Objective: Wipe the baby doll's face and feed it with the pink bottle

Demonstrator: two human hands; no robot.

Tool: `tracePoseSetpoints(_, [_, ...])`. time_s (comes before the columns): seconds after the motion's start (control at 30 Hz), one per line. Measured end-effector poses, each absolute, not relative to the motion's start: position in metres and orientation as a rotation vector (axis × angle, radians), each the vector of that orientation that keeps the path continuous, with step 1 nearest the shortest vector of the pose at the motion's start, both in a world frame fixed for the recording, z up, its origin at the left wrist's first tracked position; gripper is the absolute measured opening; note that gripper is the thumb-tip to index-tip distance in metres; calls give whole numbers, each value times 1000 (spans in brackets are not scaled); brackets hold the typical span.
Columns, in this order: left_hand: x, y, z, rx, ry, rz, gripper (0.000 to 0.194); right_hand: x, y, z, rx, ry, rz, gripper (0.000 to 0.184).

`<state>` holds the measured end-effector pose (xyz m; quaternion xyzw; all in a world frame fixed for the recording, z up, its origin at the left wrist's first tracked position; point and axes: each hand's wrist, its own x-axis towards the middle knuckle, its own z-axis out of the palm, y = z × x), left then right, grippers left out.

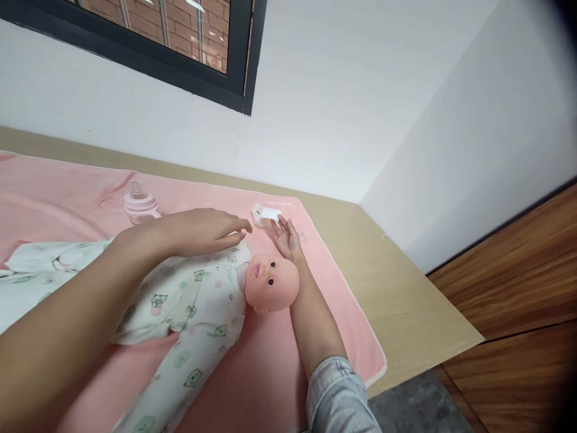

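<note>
A baby doll (270, 282) in a white romper printed with green bears lies on its back on a pink mat (58, 192), head toward the right. My left hand (202, 231) rests flat on the doll's chest, fingers stretched out. My right hand (285, 237) lies palm up on the mat just beyond the doll's head, fingers spread, holding nothing. The right forearm runs beside and under the doll's head. A small white packet (265, 214) lies right at my right fingertips.
A pink baby bottle (140, 205) stands on the mat behind my left hand. The mat covers a tan wooden table (406, 294) set against white walls. Dark wood floor (518, 288) lies to the right; a dark-framed window (180, 36) is above.
</note>
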<state>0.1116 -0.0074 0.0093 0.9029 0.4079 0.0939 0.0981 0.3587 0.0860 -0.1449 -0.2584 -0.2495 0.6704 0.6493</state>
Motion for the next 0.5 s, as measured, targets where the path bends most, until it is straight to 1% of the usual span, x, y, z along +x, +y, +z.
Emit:
tracePoseSetpoints(0.1, [104, -20, 7, 2718, 1200, 160, 48, 361, 82, -138, -588, -595, 1445, 13])
tracePoseSetpoints(0.2, [99, -25, 7, 2762, 1222, 189, 48, 365, 78, -121, -613, -720, 1381, 2])
tracePoseSetpoints(0.37, [86, -21, 9, 2884, 1173, 341, 49, 367, 60, -76, -646, -1028, 1334, 24])
tracePoseSetpoints(0.5, [78, -16, 6, 2882, 1172, 528, 51, 358, 36, -43, -692, -1385, 1226, 26])
